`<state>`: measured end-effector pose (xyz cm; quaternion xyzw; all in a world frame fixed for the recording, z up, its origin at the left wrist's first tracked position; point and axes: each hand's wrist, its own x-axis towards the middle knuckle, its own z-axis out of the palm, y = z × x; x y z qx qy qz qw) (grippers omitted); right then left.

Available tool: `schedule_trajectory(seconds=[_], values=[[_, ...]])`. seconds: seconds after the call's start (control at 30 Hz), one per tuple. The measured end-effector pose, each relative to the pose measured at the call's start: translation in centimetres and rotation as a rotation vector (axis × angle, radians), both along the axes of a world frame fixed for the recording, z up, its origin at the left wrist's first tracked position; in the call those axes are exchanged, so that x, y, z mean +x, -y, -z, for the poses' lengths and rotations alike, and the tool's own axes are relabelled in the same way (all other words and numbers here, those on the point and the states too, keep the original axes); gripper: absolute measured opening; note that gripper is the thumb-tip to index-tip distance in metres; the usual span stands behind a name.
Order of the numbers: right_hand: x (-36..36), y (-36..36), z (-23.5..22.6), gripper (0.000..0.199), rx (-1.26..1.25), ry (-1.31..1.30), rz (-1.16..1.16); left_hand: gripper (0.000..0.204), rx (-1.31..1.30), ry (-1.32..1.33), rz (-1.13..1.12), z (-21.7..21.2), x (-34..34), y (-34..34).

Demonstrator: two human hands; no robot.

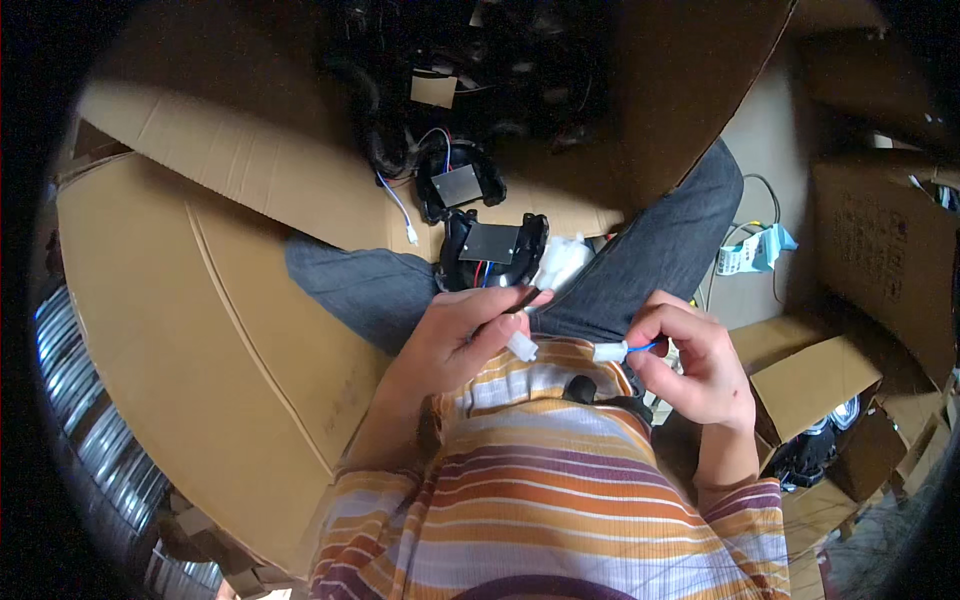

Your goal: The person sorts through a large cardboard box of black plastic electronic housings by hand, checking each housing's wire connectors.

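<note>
My left hand (462,340) is closed in a pinch around a short black cable (526,298). A white plug connector (521,346) sticks out below its fingertips. To the right, my right hand (697,365) pinches a blue wire (645,347) just behind another white plug connector (609,352). The two connectors face each other with a gap between them, in front of my striped shirt. Just beyond my left hand lies a black plastic housing with a grey plate (492,243) and red and blue wires. Beside it is a white, crumpled-looking piece (563,262), its kind unclear.
A second black housing (458,187) lies farther off, a loose white-tipped wire (398,208) beside it. A large open carton (250,170) holds dark parts. Another box (815,385) stands at right, near a blue-white label (757,250) on a cable. Stacked shiny parts (100,420) are at left.
</note>
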<state>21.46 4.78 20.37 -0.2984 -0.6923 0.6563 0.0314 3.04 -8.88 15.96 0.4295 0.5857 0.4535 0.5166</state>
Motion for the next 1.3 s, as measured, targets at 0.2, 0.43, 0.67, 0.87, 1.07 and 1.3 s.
schedule_trajectory(seconds=[0.2,0.43,0.67,0.87,1.07,1.3], values=[[-0.3,-0.4,0.1,0.005,0.023,-0.077,-0.023,0.018,-0.06,0.077,-0.008,-0.2,0.3,0.8],[-0.7,-1.2,0.7,0.004,-0.023,-0.162,-0.076,0.014,0.063,0.16,0.084,-0.1,-0.6,0.9],[-0.5,-0.7,0.8,0.005,-0.093,-0.204,-0.156,0.012,0.087,0.258,0.151,0.4,-0.5,1.0],[-0.8,0.2,0.3,0.004,0.081,-0.025,-0.104,0.012,0.051,0.24,0.161,0.1,-0.7,0.8],[-1.2,0.8,1.2,0.004,-0.065,-0.076,0.003,0.014,-0.125,0.211,0.049,-1.5,-0.6,1.0],[1.3,-0.2,0.8,0.002,-0.192,-0.105,0.23,0.022,0.106,-0.38,-0.579,-10.6,-3.0,4.5]])
